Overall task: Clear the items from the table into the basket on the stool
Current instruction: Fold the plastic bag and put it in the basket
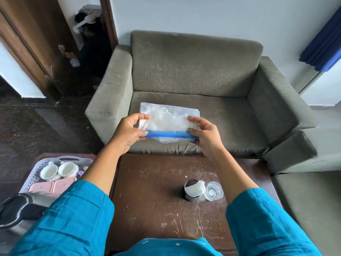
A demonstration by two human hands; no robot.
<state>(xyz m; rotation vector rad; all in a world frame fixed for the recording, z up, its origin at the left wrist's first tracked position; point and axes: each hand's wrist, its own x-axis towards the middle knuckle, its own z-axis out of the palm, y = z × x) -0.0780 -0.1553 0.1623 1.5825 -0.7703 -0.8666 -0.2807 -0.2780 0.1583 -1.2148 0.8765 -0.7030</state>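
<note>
Both hands raised above the far edge of the counter [156, 200], in front of the grey sofa [193, 71].

Left hand [127, 132]: grip clamped on the left end of a clear zip bag [168, 121], thumb on the blue seal strip [169, 134], fingers curled over the bag's upper left side.

Right hand [204, 133]: grip clamped on the right end of the same bag, thumb pressed on the blue strip, fingers above it on the plastic.

Bag stretched flat between the two grips, strip side nearest the person. Contents look whitish and crumpled; cannot tell what they are through the plastic.

Below the right grip, on the counter: a dark cup [191, 190] with a white piece [195, 188] sticking out of it, and a clear glass [213, 191] just beside it on the right, apparently touching.

Below and left of the left grip: pale basket [36, 174] on a stool [88, 155]. Inside it, two white teacups [59, 169] side by side and two pink lidded boxes [52, 185] nearer the person. A dark and steel kettle [24, 209] sits at the near end of the basket, partly hidden by the blue left sleeve [73, 218].
</note>
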